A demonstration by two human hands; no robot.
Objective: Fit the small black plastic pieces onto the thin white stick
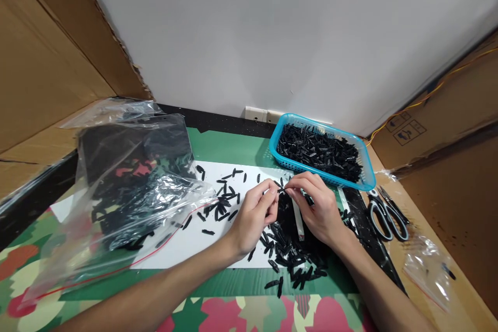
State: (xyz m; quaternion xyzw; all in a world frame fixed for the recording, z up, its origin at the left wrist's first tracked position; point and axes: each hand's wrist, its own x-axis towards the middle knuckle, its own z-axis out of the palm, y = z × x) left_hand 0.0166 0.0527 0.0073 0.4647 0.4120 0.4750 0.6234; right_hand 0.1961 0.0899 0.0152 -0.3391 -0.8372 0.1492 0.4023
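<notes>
My left hand (256,215) and my right hand (316,207) meet above the pile, fingertips pinched. Between them they hold a small, narrow black piece (281,190), too small to tell its exact kind. Beneath the hands lies a heap of similar black pieces (286,246), spilling toward the front. More loose black pieces (223,202) are scattered over a white sheet (167,257) to the left. A thin white strip (299,223) stands out of the heap beside my right hand.
A blue perforated basket (321,173) full of black pieces stands at the back. On the left, a clear zip bag (128,192) holds black pieces. Scissors (383,218) and a small plastic bag (426,270) lie at right. Cardboard (42,31) and a white wall (272,36) enclose the table.
</notes>
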